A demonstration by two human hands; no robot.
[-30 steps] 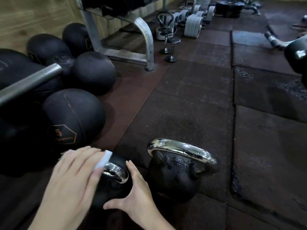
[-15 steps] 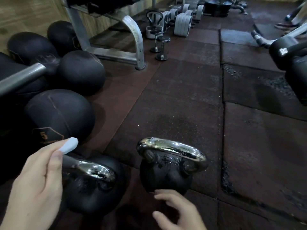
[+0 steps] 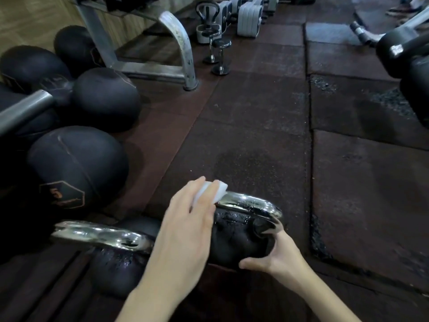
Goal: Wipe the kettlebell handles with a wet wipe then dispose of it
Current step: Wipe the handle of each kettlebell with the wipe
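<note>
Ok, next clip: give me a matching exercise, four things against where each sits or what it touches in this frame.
Things:
1. wet wipe
2. right hand
3. ball marked 5
4. nearer kettlebell

States:
A. lies at the left by the other dark balls
B. holds the farther kettlebell's black body
C. pressed on a chrome handle by the left hand
D. untouched, handle bare

Pairs: 1-C, 2-B, 3-A, 4-D
</note>
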